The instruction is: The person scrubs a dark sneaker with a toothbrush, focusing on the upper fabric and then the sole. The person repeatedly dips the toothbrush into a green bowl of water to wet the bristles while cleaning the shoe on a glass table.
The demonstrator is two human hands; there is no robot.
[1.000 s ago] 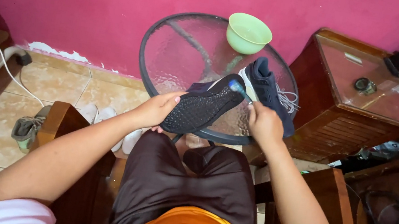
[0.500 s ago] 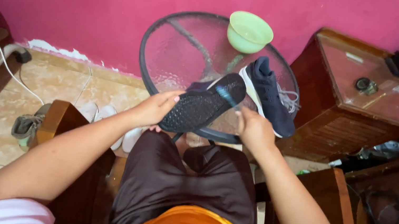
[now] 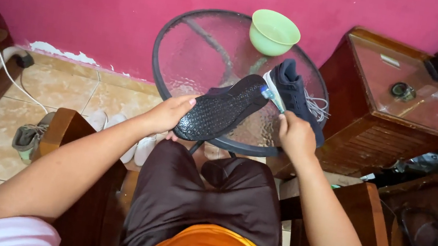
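Observation:
My left hand (image 3: 169, 114) grips a dark sneaker (image 3: 221, 109) by its heel, sole turned up toward me, held over the near edge of a round glass table (image 3: 201, 50). My right hand (image 3: 294, 134) holds a toothbrush (image 3: 272, 95), its bristle end touching the toe of the upturned sole. A second dark blue sneaker (image 3: 297, 94) with white laces lies on the table just behind the toothbrush. A light green bowl (image 3: 274, 32) stands at the table's far edge.
I sit on a wooden chair (image 3: 63, 127). A wooden cabinet with a glass top (image 3: 411, 95) stands to the right, small items on it. Shoes lie on the tiled floor (image 3: 32, 137) at left, near a white stand and cables. A pink wall is behind.
My right hand has come off the sneaker's side, moved right and now points the toothbrush at the toe of the sole. The sneaker has tilted slightly lower.

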